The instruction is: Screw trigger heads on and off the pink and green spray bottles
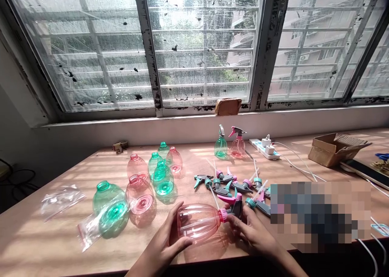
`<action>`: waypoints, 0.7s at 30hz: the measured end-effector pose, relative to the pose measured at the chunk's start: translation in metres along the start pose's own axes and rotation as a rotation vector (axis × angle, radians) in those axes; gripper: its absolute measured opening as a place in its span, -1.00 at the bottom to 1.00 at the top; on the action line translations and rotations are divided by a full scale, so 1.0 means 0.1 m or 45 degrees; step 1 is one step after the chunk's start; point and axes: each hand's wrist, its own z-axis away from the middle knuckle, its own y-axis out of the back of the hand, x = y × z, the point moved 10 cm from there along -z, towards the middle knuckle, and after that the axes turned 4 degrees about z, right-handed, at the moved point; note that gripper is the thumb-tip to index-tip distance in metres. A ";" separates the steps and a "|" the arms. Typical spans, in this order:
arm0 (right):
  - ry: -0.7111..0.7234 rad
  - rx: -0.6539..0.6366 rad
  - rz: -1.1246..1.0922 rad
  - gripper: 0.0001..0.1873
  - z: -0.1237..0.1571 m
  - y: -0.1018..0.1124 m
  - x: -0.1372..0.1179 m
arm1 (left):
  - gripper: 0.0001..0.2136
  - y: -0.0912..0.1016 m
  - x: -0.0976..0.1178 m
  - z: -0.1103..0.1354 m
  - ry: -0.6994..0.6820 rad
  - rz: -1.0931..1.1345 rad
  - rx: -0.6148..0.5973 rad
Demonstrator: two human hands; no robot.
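A clear pink spray bottle (199,221) lies on its side above the table's front edge, its base to the left. My left hand (170,234) is wrapped round the base end, thumb along the lower side. At the neck, my right hand (247,224) grips the pink collar and the dark grey and pink spray head (233,206) with thumb and fingers. The head sits on the bottle's mouth; how tightly I cannot tell. Just behind lies a heap of loose spray heads (226,183) with dip tubes, some teal and some pink.
Several open green and pink bottles (141,198) stand to the left, beside clear plastic bags (62,200). Two bottles with spray heads (238,145) stand at the back, near a power strip (263,149) with white cables. A cardboard box (326,151) is at right; a blurred patch covers the front right.
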 end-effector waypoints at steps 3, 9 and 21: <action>-0.125 -0.023 -0.042 -0.34 0.00 -0.03 0.10 | -0.16 0.01 -0.02 -0.03 -0.009 0.018 0.008; -0.011 0.020 -0.069 -0.41 0.04 -0.02 -0.05 | -0.13 0.03 -0.10 -0.06 -0.188 0.023 0.008; -0.043 -0.024 -0.067 -0.39 0.03 -0.04 -0.06 | -0.13 0.00 0.03 0.00 -0.477 -0.645 0.105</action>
